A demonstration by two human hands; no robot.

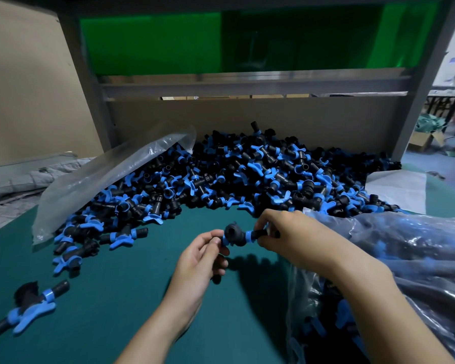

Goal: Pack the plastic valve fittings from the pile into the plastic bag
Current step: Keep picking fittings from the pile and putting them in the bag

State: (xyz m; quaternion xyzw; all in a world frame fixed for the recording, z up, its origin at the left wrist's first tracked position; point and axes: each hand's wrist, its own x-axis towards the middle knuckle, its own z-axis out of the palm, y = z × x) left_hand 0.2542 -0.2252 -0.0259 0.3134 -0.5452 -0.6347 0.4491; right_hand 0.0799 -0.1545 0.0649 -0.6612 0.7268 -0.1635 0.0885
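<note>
Above the green worktop (116, 298), front centre: one valve fitting (233, 233), black with blue collars. Left hand (204, 256) and right hand (281, 232) each pinch one end, and the body spans the gap between the two grips. Pile (234, 174) lies just behind. Plastic bag (410, 258) lies beside the right wrist, part-filled. Risks: the fingertip hold looks light, so the fitting may drop to the worktop; limp bag film may fold over and turn it aside.

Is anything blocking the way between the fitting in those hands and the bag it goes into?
Nothing visible does. The left hand and right hand hold the fitting above the green table, and the plastic bag lies right beside the right arm. Its opening is hard to make out.
</note>
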